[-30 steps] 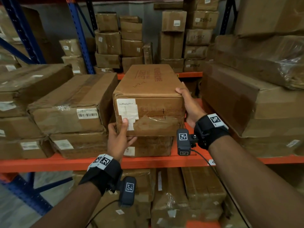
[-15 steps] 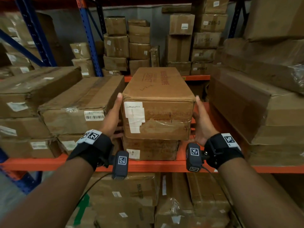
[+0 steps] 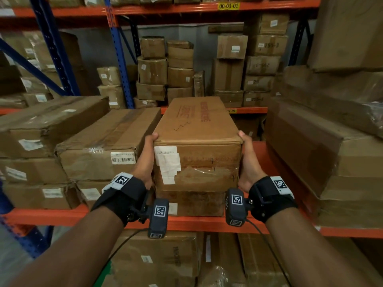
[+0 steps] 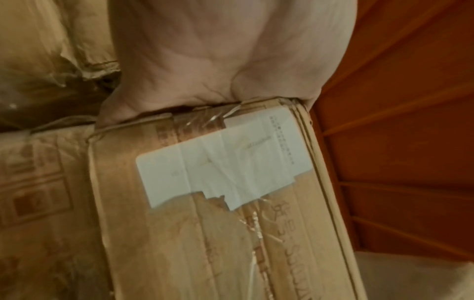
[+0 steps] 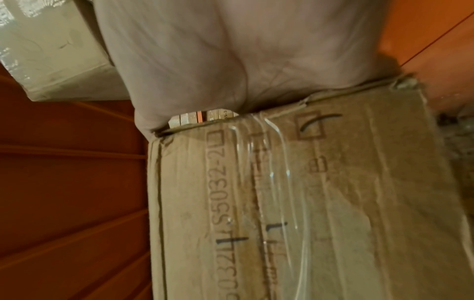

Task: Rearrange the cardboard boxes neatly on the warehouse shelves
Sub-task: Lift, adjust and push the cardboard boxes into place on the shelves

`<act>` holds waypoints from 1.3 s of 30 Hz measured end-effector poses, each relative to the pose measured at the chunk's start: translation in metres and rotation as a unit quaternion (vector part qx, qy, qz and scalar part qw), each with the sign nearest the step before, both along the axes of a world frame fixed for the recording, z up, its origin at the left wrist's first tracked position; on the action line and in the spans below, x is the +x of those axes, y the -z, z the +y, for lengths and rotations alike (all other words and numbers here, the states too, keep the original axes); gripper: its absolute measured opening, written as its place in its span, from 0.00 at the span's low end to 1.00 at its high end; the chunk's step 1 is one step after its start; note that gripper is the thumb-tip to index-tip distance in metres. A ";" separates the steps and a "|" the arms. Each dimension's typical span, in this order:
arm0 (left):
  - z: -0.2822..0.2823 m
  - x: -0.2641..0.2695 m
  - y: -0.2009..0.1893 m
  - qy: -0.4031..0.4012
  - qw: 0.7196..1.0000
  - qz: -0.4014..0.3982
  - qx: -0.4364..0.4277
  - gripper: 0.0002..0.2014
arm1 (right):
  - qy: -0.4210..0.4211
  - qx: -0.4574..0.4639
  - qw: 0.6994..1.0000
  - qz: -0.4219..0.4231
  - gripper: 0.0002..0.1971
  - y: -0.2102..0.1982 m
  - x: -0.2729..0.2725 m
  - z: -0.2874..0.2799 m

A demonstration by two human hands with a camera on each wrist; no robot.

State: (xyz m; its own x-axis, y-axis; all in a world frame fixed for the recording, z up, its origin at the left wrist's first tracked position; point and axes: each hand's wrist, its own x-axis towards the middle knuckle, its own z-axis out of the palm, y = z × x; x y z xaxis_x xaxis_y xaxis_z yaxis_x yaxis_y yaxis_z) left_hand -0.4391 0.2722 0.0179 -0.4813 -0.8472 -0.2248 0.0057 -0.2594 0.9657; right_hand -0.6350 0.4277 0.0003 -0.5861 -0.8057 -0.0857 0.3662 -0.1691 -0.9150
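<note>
A long cardboard box (image 3: 196, 129) with a torn white label lies on top of a lower box (image 3: 192, 204) on the orange shelf (image 3: 196, 223). My left hand (image 3: 148, 158) grips its left side at the front, thumb hooked over the top corner. My right hand (image 3: 247, 160) grips the right side the same way. In the left wrist view my palm (image 4: 205, 50) presses the edge of the box (image 4: 205, 233). The right wrist view shows my palm (image 5: 231, 50) against the taped box end (image 5: 307, 192). The fingers along the sides are hidden.
A stack of long boxes (image 3: 103, 150) sits close on the left, and a taller stack (image 3: 310, 162) on the right, with bare orange shelf between it and my box. Small boxes (image 3: 165, 69) fill the rear rack. A blue upright (image 3: 118, 59) stands at the back left.
My left hand left the box's front lower corner and went to its left side. Both hands now clasp the sides with thumbs over the top front corners.
</note>
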 end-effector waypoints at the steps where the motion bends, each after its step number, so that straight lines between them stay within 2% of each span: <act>1: -0.001 0.001 0.002 -0.003 1.000 0.005 0.007 0.29 | -0.001 0.001 1.000 0.000 0.35 0.002 -0.001 -0.002; 7: -0.013 -0.007 0.002 -0.039 0.999 0.018 0.003 0.38 | -0.016 0.002 1.000 -0.004 0.35 0.003 -0.010 -0.015; 11: -0.019 -0.016 -0.002 -0.050 0.998 0.025 -0.015 0.35 | -0.006 -0.008 1.000 -0.002 0.30 0.000 -0.016 -0.030; 16: -0.027 -0.023 -0.001 -0.057 0.998 0.025 -0.030 0.35 | -0.007 -0.012 1.000 -0.010 0.36 0.003 -0.033 -0.049; 17: -0.028 -0.024 -0.001 -0.055 0.998 0.024 -0.025 0.40 | -0.008 -0.011 1.000 -0.012 0.36 0.003 -0.037 -0.053; 20: -0.056 -0.027 0.017 -0.077 0.997 0.016 -0.020 0.66 | -0.029 -0.004 0.999 -0.024 0.38 0.000 -0.036 -0.060; 22: -0.078 -0.027 0.032 -0.093 0.995 0.015 -0.015 0.74 | -0.033 0.005 0.999 -0.022 0.41 0.001 -0.030 -0.066; 24: -0.079 -0.020 0.029 -0.101 0.995 0.014 -0.007 0.70 | -0.027 0.009 1.000 -0.013 0.41 0.003 -0.024 -0.071; 30: -0.039 -0.001 0.004 -0.051 0.998 0.006 -0.030 0.37 | -0.030 -0.006 0.999 -0.010 0.35 0.009 -0.022 -0.072; 32: -0.037 -0.002 0.001 -0.054 0.998 0.001 -0.026 0.39 | -0.025 -0.006 1.000 -0.014 0.34 0.009 -0.023 -0.070; 36: -0.053 -0.008 0.007 -0.053 0.998 -0.013 -0.024 0.63 | -0.018 0.003 1.000 -0.021 0.35 0.006 -0.026 -0.065; 39: -0.069 -0.016 0.019 -0.044 0.998 -0.012 -0.037 0.62 | -0.004 0.006 1.000 -0.021 0.33 0.007 -0.029 -0.062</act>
State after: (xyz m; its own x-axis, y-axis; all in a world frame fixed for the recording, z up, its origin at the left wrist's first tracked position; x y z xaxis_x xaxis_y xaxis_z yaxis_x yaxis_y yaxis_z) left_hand -0.4548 0.2037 -0.0014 -0.3995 -0.9007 -0.1706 0.0017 -0.1868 0.9824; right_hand -0.6640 0.3660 -0.0063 -0.5747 -0.8097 -0.1193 0.4055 -0.1552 -0.9008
